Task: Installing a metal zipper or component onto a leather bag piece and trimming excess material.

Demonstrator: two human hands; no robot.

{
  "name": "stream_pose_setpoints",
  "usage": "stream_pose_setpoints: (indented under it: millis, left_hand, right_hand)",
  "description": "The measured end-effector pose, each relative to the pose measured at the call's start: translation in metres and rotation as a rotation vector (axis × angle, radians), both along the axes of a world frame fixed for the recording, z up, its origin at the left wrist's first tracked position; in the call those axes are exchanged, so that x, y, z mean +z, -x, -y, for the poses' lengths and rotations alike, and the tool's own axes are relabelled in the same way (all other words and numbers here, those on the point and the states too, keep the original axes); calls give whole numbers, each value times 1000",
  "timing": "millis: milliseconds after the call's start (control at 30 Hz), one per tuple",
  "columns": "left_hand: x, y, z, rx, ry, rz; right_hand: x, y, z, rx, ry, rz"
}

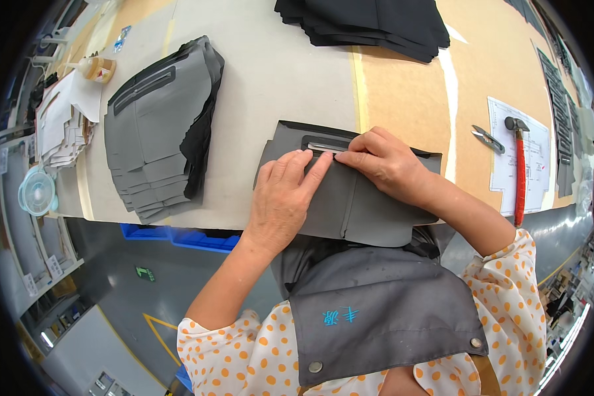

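A grey fabric panel (369,204) with black edging lies at the table's front edge. Near its top is a slim zipper (330,146) in a dark, rounded frame. My left hand (282,198) rests flat on the panel, its fingers stretched toward the zipper's lower edge. Beside those fingertips, my right hand (391,164) is closed in a pinch at the zipper's lower side. A dark bit shows at its thumb tip, too small to name. To the left lies a stack of similar grey panels (158,125), the top one with a matching zipper frame.
Black fabric pieces (376,23) are piled at the far side. On the right, small thread snips (488,139) and a red-handled hammer (520,165) lie by a printed sheet (538,142). A glue bottle (99,68) and paper pieces (63,138) sit at left, near a small fan (37,191).
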State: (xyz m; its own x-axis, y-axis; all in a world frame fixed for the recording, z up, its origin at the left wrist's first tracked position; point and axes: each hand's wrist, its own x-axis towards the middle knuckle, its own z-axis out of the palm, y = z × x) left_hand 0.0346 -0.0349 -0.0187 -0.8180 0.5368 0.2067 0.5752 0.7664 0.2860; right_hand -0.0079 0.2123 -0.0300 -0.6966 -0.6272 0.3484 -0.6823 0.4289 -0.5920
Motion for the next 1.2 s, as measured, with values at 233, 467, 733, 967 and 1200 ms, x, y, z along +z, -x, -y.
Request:
stream_pose_setpoints:
  millis: [233,467,733,967,1200]
  left_hand:
    - [4,-1,-3,-15,35,-19]
    - [4,-2,-6,-31,-3,26]
    - [8,-4,-10,-55,55,22]
    - [2,-8,-15,-63,13,10]
    - [7,-5,-17,-49,-25,66]
  right_hand:
    - [2,-4,0,-65,-14,-15]
    - [4,-7,-4,-89,21,90]
    - [3,-8,-10,-7,-100,-75]
    - [14,-13,-14,-163,-23,226]
    - [6,-16,-15,-149,31,135]
